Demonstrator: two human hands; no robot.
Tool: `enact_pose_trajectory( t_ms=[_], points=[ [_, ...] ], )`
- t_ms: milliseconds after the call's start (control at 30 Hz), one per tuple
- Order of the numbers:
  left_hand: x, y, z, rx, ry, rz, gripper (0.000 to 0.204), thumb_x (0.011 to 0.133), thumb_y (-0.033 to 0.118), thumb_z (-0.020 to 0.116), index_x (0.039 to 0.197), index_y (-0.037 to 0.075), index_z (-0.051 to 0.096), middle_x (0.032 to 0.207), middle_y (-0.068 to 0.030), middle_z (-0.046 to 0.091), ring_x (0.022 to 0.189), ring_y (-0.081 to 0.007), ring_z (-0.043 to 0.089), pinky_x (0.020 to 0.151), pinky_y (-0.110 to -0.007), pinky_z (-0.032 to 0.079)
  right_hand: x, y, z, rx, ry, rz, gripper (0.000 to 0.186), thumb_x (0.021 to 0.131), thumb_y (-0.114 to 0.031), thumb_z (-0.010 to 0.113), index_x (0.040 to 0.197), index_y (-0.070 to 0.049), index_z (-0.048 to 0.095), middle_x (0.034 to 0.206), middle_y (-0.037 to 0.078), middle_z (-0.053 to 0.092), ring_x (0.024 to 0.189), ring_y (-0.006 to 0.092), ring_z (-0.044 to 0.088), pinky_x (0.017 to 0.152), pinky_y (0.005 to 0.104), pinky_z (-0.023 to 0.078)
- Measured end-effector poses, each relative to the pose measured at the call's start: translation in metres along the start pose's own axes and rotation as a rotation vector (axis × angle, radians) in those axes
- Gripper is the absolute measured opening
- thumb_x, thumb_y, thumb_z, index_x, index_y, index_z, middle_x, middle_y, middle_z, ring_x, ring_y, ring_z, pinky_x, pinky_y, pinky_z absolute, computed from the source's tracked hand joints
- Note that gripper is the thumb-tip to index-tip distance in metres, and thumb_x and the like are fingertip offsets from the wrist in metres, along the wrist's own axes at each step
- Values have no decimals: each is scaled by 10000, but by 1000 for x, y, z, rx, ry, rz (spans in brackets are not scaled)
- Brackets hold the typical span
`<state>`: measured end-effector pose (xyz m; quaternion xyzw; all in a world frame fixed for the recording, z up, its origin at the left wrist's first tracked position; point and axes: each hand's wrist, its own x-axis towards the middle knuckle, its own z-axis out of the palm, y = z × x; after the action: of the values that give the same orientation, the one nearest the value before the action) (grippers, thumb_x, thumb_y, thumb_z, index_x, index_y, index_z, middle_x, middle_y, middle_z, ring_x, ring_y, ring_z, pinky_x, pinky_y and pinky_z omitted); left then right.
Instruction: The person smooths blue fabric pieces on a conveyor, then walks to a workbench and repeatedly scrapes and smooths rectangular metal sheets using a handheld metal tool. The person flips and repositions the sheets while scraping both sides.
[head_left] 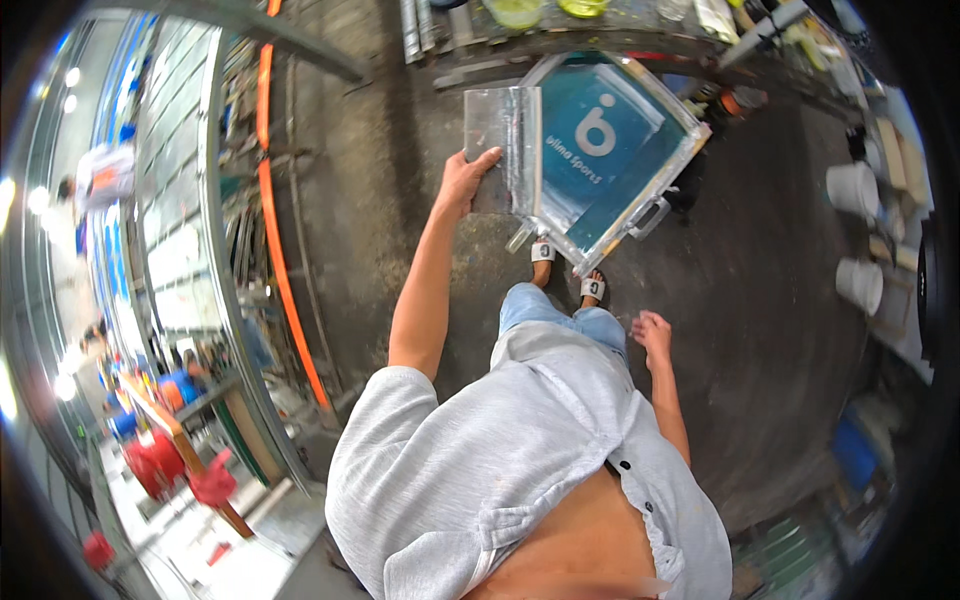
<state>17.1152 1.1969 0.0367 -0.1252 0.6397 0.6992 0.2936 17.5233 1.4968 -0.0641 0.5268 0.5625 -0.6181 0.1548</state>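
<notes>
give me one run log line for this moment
left hand: grips flat grey panel | right hand: empty, loosely curled | framed blue-green screen: just right of panel in view

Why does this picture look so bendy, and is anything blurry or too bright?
Head view: wide fisheye lens, so the orange strip looks bowed; head view: lamps at far left glare white; head view: the right hand seems slightly smeared, while the framed teal panel looks crisper.
</notes>
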Motion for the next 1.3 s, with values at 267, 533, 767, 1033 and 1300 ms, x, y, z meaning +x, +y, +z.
enact_pose_trajectory(
  t_ms=[267, 533, 767, 1033, 1300],
  points=[
    [-192, -51, 40, -361, 175, -107, 549, 968, 599, 547, 1067, 74, 674, 895, -70, 718, 718, -142, 689, 623, -309, 566, -108, -217, 88, -61, -872, -519, 276, 1021, -244, 572, 938, 7, 655, 872, 57, 699, 805, 138, 679, 741, 275, 545],
    [-315, -85, 92, -746, -149, 212, 571, 954, 629, 528, 1061, 78, 635, 856, -78, 673, 707, -197, 668, 629, -360, 570, -229, -232, 102, -183, -1449, -655, 223, 958, -191, 700, 878, 6, 633, 777, 49, 665, 714, 89, 637, 651, 230, 519],
    [-351, -90, 95, -779, -108, 280, 581, 940, 644, 532, 1067, 83, 611, 829, -89, 658, 673, -209, 663, 600, -355, 565, -263, -218, 103, -254, -1439, -727, 249, 929, -194, 732, 800, -12, 622, 710, 49, 644, 627, 103, 614, 608, 241, 489],
    [-369, -80, 75, -748, -32, 247, 560, 999, 634, 418, 1026, 103, 594, 653, -83, 589, 553, -205, 590, 478, -300, 481, -285, -199, 135, -147, -1351, -650, 235, 918, -163, 740, 882, -20, 557, 691, 76, 645, 558, 100, 621, 500, 244, 536],
    [-373, -87, 52, -819, -126, 224, 535, 998, 633, 419, 1096, 131, 577, 689, -80, 593, 569, -197, 578, 493, -294, 473, -295, -186, 157, -147, -1317, -630, 242, 915, -160, 738, 910, -24, 537, 702, 70, 633, 548, 114, 628, 498, 256, 546]
  ],
)
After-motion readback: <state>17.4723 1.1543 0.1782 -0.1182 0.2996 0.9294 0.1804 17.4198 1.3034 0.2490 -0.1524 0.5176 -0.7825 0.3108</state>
